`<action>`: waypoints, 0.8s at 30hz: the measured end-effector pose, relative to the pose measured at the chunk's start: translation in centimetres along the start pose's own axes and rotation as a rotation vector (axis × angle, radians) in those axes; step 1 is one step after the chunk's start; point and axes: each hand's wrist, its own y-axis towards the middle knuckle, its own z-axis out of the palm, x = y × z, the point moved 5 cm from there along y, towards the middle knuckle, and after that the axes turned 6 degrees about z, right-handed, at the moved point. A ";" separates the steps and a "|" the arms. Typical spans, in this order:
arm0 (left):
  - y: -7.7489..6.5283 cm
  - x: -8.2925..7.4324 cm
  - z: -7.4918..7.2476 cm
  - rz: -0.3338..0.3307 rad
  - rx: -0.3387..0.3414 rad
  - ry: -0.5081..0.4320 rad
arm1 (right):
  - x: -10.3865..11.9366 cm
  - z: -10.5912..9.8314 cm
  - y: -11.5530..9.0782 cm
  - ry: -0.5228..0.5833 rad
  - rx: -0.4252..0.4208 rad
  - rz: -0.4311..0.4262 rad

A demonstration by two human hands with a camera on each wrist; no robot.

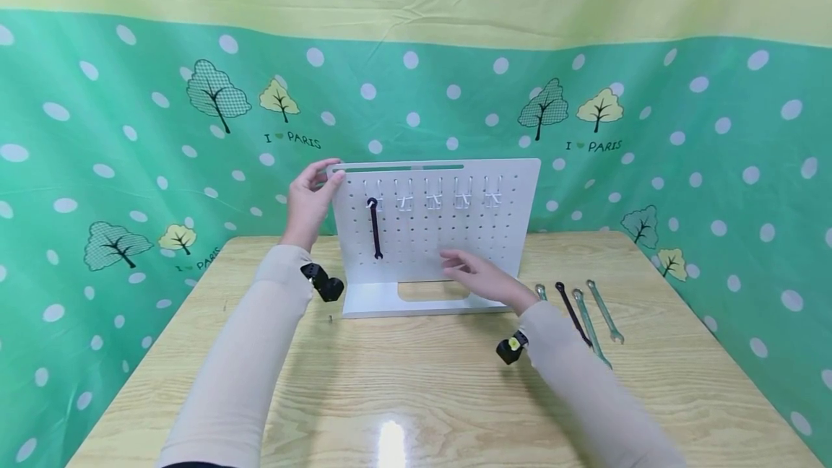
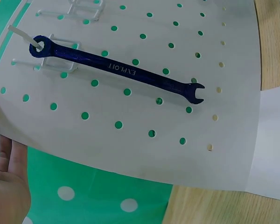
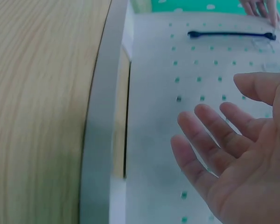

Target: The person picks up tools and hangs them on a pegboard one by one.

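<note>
A white pegboard stand stands upright on the table. My left hand holds its upper left corner, thumb on the front face and fingers at the edge behind. From the leftmost hook hangs a dark combination wrench, ring end up; in the left wrist view this wrench bears the word EXPLOIT. My right hand is in front of the board's lower right part, fingers spread and relaxed. In the right wrist view that hand has nothing in it.
Several wrenches lie on the table at the right, among them a dark one and a silver one; the right forearm partly covers some. More white hooks line the board's upper part. A green dotted curtain hangs behind the table.
</note>
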 end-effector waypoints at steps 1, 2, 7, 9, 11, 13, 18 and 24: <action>0.0 0.0 0.0 0.001 0.000 -0.002 | -0.3 -0.3 -0.3 -0.010 -0.004 0.001; 0.0 0.0 0.0 0.001 -0.001 -0.004 | -0.6 -0.5 -0.7 -0.019 -0.009 0.001; 0.1 0.0 0.0 -0.008 -0.004 -0.010 | -2.8 -1.9 -2.3 -0.034 -0.028 -0.002; 0.1 0.0 0.0 -0.008 -0.003 -0.010 | -3.7 -2.4 -3.0 -0.026 -0.034 0.018; 0.1 0.0 0.0 -0.005 -0.004 -0.010 | -4.8 -2.9 -3.7 -0.034 -0.041 0.046; 0.1 0.0 0.0 -0.003 -0.004 -0.006 | -5.6 -3.4 -4.4 -0.042 -0.052 0.066; 0.0 0.1 0.0 -0.004 -0.006 0.001 | -7.2 -4.6 -6.3 -0.062 -0.082 0.089; 0.1 0.3 0.0 -0.001 -0.008 -0.003 | -8.7 -6.1 -8.5 -0.033 -0.092 0.077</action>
